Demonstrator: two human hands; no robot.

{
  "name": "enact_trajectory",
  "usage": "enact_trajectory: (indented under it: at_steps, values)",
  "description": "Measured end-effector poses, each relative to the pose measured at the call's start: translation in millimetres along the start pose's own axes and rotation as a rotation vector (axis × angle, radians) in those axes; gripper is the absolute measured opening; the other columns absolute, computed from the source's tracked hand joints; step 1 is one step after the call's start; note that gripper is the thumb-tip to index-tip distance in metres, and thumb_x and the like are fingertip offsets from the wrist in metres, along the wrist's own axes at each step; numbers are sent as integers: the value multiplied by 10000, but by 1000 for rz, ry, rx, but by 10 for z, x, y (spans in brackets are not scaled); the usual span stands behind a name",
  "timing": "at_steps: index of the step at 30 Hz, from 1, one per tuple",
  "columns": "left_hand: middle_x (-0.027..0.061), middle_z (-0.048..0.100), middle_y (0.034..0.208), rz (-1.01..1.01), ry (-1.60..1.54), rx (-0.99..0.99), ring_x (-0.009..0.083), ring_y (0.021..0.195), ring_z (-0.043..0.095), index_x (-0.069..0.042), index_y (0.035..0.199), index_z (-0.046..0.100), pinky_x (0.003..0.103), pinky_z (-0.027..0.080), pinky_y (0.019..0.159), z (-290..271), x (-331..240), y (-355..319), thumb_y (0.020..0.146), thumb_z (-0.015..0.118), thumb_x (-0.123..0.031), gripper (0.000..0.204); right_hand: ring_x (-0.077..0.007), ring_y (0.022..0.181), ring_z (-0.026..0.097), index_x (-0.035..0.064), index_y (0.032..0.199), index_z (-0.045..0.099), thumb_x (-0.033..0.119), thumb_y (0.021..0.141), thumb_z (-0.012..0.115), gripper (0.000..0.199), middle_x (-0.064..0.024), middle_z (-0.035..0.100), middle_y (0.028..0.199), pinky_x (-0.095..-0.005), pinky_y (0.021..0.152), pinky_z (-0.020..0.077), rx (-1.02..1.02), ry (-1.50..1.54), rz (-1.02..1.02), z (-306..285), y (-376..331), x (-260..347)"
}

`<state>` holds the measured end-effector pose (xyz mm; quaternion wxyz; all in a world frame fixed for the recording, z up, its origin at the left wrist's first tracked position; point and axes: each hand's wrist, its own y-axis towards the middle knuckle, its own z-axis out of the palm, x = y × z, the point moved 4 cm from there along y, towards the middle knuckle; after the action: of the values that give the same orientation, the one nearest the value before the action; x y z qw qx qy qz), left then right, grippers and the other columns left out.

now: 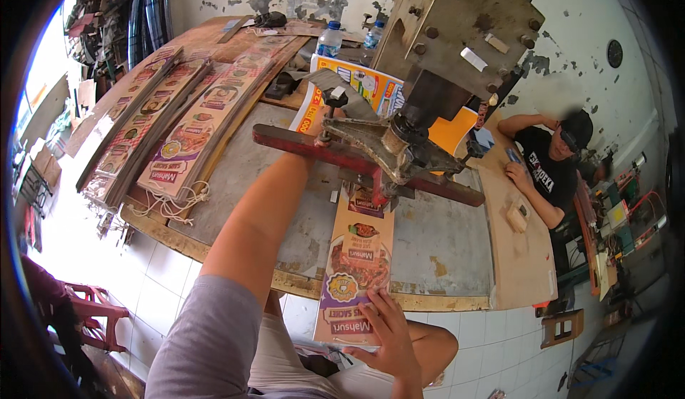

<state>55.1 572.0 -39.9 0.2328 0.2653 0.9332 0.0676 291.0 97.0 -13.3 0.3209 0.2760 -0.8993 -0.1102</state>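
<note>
A long printed card strip (pixel 357 256), tan and purple with food pictures, lies on the grey metal table top (pixel 446 238) and juts past its near edge. My right hand (pixel 391 333) rests on the strip's near end, fingers stretched over it and thumb apart at the edge. The strip's far end runs under a metal press head (pixel 399 142) with a long red crossbar (pixel 349 160). My left arm reaches forward beneath this bar. Of my left hand (pixel 330 115) only a small part shows beyond the bar; its fingers are hidden.
Stacks of printed strips (pixel 207 113), some with white cords (pixel 175 198), cover the table's left side. Water bottles (pixel 329 40) stand behind. Another person (pixel 549 156) sits at the right near a small wooden block (pixel 517 215). A red stool (pixel 96 313) stands at lower left.
</note>
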Motion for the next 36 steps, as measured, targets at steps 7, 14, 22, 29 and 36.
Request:
enact_trajectory:
  at_steps: [7,14,22,29,36]
  values:
    - [257,526,1568,-9,-2,12,404,1512,437,-39,1503,552,540,287,1282,54,53,29,1080,487,-340,523,-427,1493,502,43,1443,648,625,846,850,858,-201,532,1614,-599,1214,387,73,-65,32,-71,28,-7]
    - [263,513,1581,-11,10,29,404,1525,423,-31,1510,542,528,278,1291,-48,46,86,1085,480,-332,524,-403,1518,482,48,1449,644,610,859,839,838,-173,533,1627,-605,1240,343,105,-94,37,-156,49,-46]
    - [269,497,1595,-18,7,23,405,1539,407,-23,1518,531,514,268,1300,36,-16,139,1089,472,-322,526,-384,1554,448,52,1530,563,596,913,783,852,-163,493,1666,-622,1254,304,111,-213,30,-167,218,-225]
    - [275,484,1608,-25,13,9,406,1551,393,-15,1525,522,502,260,1309,130,-73,102,1093,465,-314,528,-353,1581,416,39,1536,554,608,967,715,821,-171,474,1680,-616,1271,275,115,-281,23,-150,445,-256]
    - [281,470,1621,-50,60,3,406,1563,379,-8,1532,512,491,251,1317,72,-123,-18,1098,458,-306,530,-367,1582,391,30,1582,493,571,981,714,838,-184,430,1697,-598,1286,270,123,-276,58,-157,592,-179]
